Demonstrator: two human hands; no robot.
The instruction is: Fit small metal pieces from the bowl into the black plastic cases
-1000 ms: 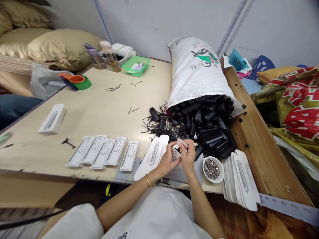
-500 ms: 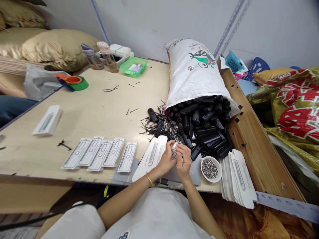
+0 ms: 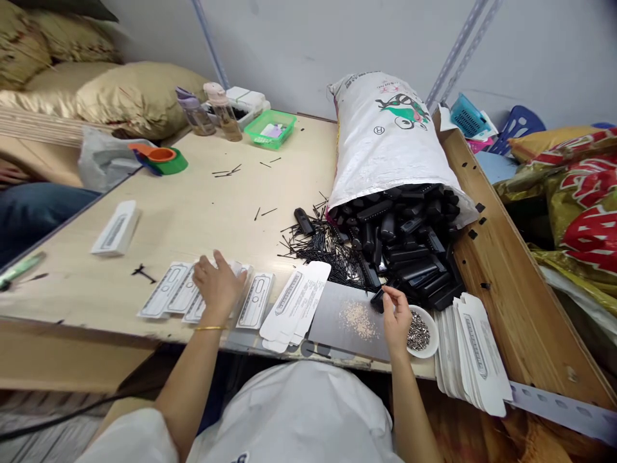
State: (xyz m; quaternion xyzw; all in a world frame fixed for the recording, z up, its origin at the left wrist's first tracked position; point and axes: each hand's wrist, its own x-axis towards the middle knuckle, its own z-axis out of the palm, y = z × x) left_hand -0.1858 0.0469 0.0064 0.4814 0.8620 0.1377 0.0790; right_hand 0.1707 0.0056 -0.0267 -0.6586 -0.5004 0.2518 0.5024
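My left hand (image 3: 219, 286) is over the row of slim white printed boxes (image 3: 166, 289), its fingers spread; it covers part of the middle boxes, and I cannot tell whether it touches them. My right hand (image 3: 398, 318) has its thumb and fingers closed on a black plastic casing (image 3: 377, 300) at the edge of the black pile. Beneath that casing lies a grey mat (image 3: 330, 315) with small beige bits (image 3: 359, 319) scattered on it. Flat white cartons (image 3: 296, 302) are stacked left of the mat. Beside my right hand stands a white bowl (image 3: 432, 344) of small metal pieces.
A white sack (image 3: 390, 141) spills black casings (image 3: 409, 257) beside loose thin black sticks (image 3: 332, 254). More flat cartons (image 3: 472, 354) stand at the right by a wooden board (image 3: 525, 308). Bottles (image 3: 222, 112), a green basket (image 3: 270, 128) and a tape dispenser (image 3: 161, 159) are farther back.
My hands have parted from the small white box they held together. The left went left over the box row; the right moved onto a black casing. The mat's beige bits now show.
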